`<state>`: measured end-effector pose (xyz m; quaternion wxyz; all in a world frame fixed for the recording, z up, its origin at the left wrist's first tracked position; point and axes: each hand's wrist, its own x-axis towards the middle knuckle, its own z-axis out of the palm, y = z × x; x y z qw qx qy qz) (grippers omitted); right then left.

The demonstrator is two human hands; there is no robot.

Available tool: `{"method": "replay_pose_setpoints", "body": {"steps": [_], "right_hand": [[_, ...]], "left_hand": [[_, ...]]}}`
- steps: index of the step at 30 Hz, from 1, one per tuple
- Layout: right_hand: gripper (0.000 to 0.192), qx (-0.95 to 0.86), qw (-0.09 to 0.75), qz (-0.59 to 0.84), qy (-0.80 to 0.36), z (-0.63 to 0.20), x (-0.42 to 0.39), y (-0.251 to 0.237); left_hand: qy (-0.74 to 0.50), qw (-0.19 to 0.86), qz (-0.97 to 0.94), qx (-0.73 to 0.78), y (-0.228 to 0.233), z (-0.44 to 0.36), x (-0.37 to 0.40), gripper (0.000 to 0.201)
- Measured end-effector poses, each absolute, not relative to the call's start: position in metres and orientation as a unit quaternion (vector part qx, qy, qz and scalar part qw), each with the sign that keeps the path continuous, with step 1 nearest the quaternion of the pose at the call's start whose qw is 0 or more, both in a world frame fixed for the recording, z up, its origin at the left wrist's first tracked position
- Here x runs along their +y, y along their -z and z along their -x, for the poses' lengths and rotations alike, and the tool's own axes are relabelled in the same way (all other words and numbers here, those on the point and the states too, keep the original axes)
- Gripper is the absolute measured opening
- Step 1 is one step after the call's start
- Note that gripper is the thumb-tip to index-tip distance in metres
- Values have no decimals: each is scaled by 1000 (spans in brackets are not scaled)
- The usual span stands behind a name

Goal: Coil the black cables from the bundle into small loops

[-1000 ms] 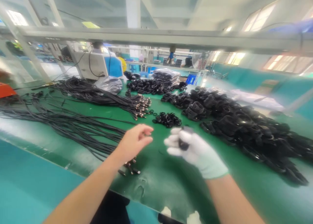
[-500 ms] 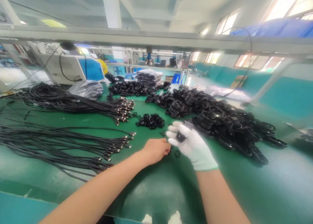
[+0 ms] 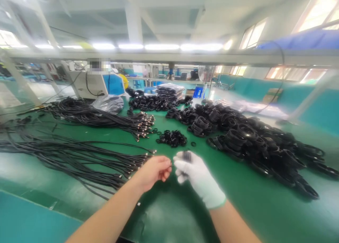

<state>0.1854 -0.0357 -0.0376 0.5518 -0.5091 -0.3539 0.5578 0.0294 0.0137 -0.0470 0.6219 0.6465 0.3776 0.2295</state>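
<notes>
Rings, small black ones (image 3: pixel 186 155), sit bunched in the gloved right hand (image 3: pixel 197 176), gripped above the green table (image 3: pixel 251 197); the bare left hand (image 3: pixel 154 169), fingers pinched, nearly touches it.

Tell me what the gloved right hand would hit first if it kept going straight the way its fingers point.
The right hand points up and away across the green mat. First in that line is probably the small heap of black rings, though depth is hard to judge.
</notes>
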Motion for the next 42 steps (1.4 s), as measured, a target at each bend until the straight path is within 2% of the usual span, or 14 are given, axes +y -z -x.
{"method": "replay_pose_setpoints", "body": {"steps": [5, 8, 12, 15, 17, 19, 21, 24, 29, 33, 38, 40, 42], "right_hand": [[40, -355, 566, 486, -564, -158, -38, 47], [40, -318, 564, 398, -649, -159, -43, 52], [43, -318, 474, 147, -808, -170, -48, 58], [39, -394, 432, 91, -806, -174, -50, 56], [35, -424, 427, 128, -788, -175, -50, 52], [31, -429, 435, 180, -771, -175, -51, 50], [29, -414, 442, 213, -767, -175, -51, 49], [31, -359, 461, 258, -770, -177, -50, 48], [34, -288, 491, 357, -740, -184, -48, 44], [40, -361, 447, 393, -718, -178, -47, 39], [56, -471, 353, 425, -687, -166, -44, 43], [68, -485, 326, 459, -670, -164, -42, 51], [85, -461, 335, 467, -677, -163, -42, 59]], "left_hand": [[-304, 631, -595, 395, 57, -27, -6, 22], [-341, 611, -603, 383, 59, -22, -11, 23], [-378, 755, -474, 249, 47, -5, -19, 22], [-302, 782, -513, 182, 33, 7, -18, 22], [-227, 703, -632, 233, 23, 13, -13, 13], [-160, 567, -751, 297, 12, 16, -8, 3], [-113, 448, -833, 304, 3, 19, -5, 5], [-86, 356, -884, 291, -6, 22, -4, 9], [-104, 370, -853, 354, -2, 29, 1, 36], [-162, 399, -822, 372, 7, 25, 4, 51], [-179, 430, -816, 341, 18, 16, 2, 64], [-172, 424, -824, 334, 20, 13, 0, 64], [-161, 401, -836, 338, 20, 9, -5, 62]]}}
